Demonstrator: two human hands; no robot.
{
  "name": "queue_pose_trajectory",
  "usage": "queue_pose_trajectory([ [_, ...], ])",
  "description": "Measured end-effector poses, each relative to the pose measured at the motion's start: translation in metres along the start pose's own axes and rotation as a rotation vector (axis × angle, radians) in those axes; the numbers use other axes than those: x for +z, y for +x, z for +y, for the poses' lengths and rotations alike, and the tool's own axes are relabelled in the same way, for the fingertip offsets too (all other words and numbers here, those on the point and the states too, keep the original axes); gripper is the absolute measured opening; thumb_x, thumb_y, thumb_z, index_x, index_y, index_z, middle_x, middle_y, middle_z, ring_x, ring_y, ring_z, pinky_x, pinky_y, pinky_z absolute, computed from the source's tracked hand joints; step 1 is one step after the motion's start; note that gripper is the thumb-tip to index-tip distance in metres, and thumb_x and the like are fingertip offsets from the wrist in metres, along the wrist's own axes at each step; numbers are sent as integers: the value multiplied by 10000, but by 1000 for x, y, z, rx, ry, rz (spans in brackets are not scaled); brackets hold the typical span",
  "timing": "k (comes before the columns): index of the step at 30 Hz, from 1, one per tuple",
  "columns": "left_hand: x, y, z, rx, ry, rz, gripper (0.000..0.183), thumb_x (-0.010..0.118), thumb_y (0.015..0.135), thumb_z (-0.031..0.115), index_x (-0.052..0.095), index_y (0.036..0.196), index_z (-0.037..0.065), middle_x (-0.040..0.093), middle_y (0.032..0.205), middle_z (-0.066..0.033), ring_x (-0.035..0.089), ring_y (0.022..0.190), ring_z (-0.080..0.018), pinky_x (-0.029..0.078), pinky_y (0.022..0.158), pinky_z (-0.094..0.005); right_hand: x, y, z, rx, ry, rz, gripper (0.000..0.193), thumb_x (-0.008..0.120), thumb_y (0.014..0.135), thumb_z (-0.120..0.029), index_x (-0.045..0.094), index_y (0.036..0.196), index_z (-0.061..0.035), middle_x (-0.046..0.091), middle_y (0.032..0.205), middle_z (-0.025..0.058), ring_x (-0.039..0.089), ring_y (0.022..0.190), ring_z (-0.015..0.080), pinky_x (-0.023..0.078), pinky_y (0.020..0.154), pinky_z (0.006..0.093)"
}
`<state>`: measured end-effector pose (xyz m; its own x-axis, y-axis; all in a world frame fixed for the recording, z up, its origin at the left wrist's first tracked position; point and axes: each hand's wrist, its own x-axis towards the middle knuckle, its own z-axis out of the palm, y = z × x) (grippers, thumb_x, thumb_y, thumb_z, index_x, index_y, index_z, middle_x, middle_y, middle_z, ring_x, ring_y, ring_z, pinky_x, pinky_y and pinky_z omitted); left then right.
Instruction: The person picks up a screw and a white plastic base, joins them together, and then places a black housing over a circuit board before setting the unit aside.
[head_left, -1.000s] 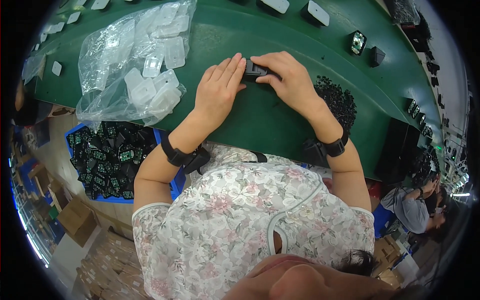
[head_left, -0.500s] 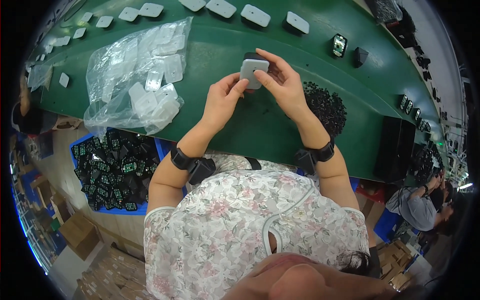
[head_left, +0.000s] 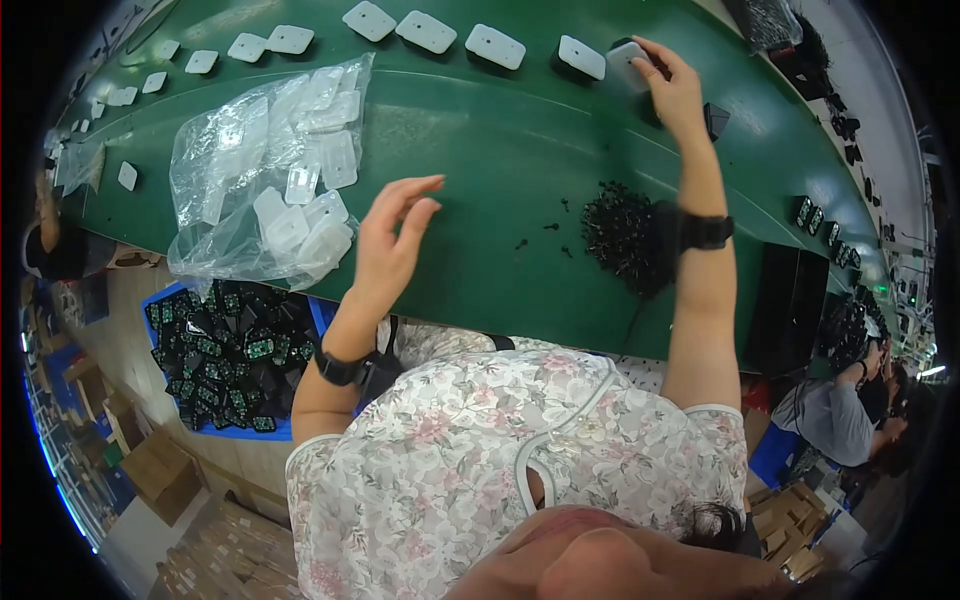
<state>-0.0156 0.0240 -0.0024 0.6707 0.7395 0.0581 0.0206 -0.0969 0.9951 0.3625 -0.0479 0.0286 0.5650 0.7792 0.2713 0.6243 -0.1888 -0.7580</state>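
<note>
At the far side of the table, my right hand [head_left: 668, 88] grips a black case with a pale grey-white cover [head_left: 628, 66], thumb on the cover and fingers round its far edge. This case sits at the right end of a row of similar white-covered cases [head_left: 495, 47]. My left hand [head_left: 388, 235] hovers over the near part of the table, fingers apart and holding nothing. To its left lies a clear plastic bag [head_left: 225, 150] with several translucent white covers [head_left: 338, 160]. Close to my right forearm is a heap of small black parts [head_left: 615, 235], with a few strays beside it.
A dark case [head_left: 716, 121] stands just beyond my right wrist. More open cases with circuit boards [head_left: 818, 215] line the right side, near a black box [head_left: 788, 300]. A blue bin [head_left: 240, 428] full of circuit-board cases stands below left. Other people work at both sides.
My right hand has carried the covered case from in front of me to the far right, to the row's end. My left hand has let go of it and drawn back left.
</note>
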Motion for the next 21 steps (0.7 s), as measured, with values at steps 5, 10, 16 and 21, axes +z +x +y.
queue_pose_trajectory([
  [5, -67, -19, 13, 2, 210, 278, 205, 496, 968, 140, 650, 1024, 17, 641, 970, -50, 595, 837, -114, 453, 711, -245, -22, 53, 33, 42, -185, -409, 326, 617, 878, -161, 625, 1189, -63, 664, 1063, 59, 590, 946, 147, 454, 851, 269],
  [10, -130, -19, 12, -7, 616, 520, 162, 526, 929, 98, 649, 995, 15, 651, 931, -89, 616, 843, -199, 469, 733, -301, -26, 73, 41, 58, -279, -566, 332, 615, 884, -167, 598, 1191, -41, 643, 1066, 56, 573, 951, 163, 450, 853, 288],
  [16, -140, -17, 5, 70, 1100, 424, 116, 581, 848, 80, 643, 916, 9, 632, 928, -143, 562, 907, -352, 453, 804, -408, -26, 83, 56, 278, -142, -530, 360, 603, 911, -176, 576, 1238, -28, 625, 1132, 47, 556, 1039, 150, 399, 928, 266],
  [21, -122, 15, -8, 72, 1402, 343, 253, 630, 850, 257, 649, 930, 17, 649, 903, -145, 576, 874, -337, 468, 779, -413, -33, 70, 51, 140, -204, -325, 334, 583, 928, -193, 586, 1227, -44, 634, 1105, 52, 565, 1039, 150, 418, 917, 271],
])
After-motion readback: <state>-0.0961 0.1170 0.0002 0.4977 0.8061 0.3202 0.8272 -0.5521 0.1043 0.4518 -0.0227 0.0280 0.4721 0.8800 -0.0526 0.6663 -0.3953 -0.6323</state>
